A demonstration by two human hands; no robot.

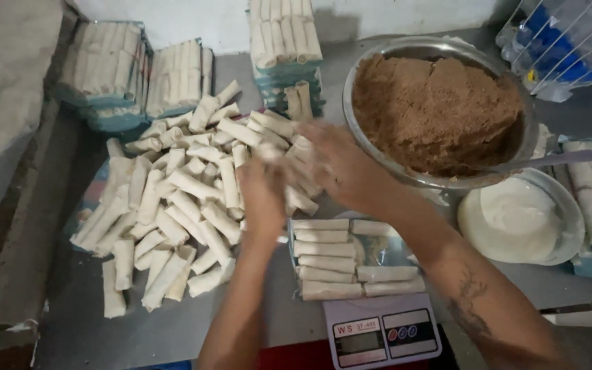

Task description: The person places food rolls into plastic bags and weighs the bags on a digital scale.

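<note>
Both my left hand (262, 199) and right hand (340, 164) are gathering pale rolled spring rolls (173, 205) from the heap left of centre; fingers blurred, grip unclear. Next, I judge: place them squarely in the tray on the white digital scale (381, 336), lower centre.

Right hand (340, 161): motion-blurred; fingers and grip indistinct among the rolls.
Left hand (263, 195): fingertips blurred, contents unclear.
Digital scale (381, 336): front cut by bottom edge.
Wire basket (563, 41): cropped top right; contents unclear.
Tray under rolls (371, 257): mostly covered.
</note>
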